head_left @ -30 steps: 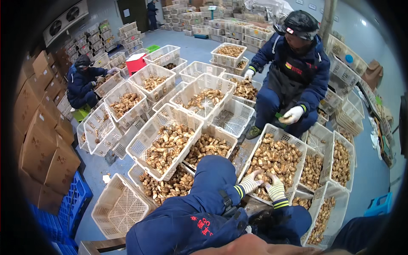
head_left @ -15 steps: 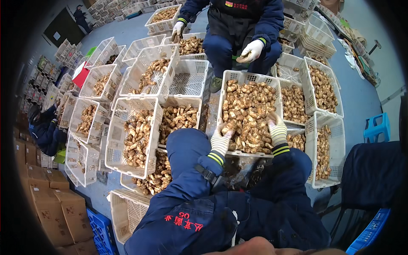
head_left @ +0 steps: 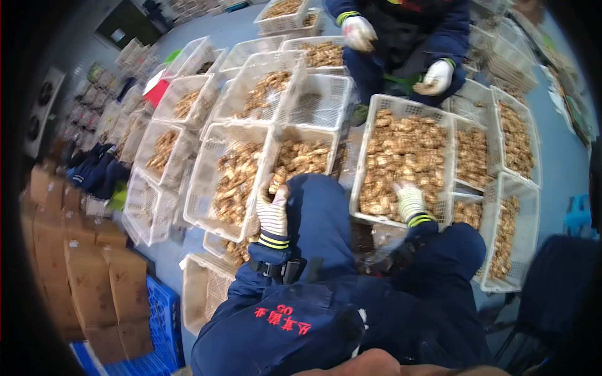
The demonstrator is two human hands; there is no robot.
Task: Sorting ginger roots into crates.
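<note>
My left hand (head_left: 273,212), in a striped glove with bare fingertips, is closed on a brown-and-cream mushroom (head_left: 276,180). It is over the shared edge of two white crates, between a large left crate (head_left: 195,210) of mushrooms and another mushroom-filled crate (head_left: 332,143). My right hand (head_left: 411,202), gloved alike, rests on the mushroom heap (head_left: 404,156) in the white crate (head_left: 359,182) before me. Its fingers look slightly apart, with their tips partly lost among the mushrooms.
Facing me sits a co-worker with white-gloved hands (head_left: 359,34), one holding a mushroom. More mushroom crates stand on both sides, including a tall-sided right crate (head_left: 523,244). Cardboard boxes (head_left: 94,282) and a blue plastic crate (head_left: 164,319) are at the lower left; a blue stool (head_left: 577,216) stands right.
My left hand has left the front crate and moved left to the neighbouring crates with a mushroom. My right hand stays at the heap. The whole view has swung left.
</note>
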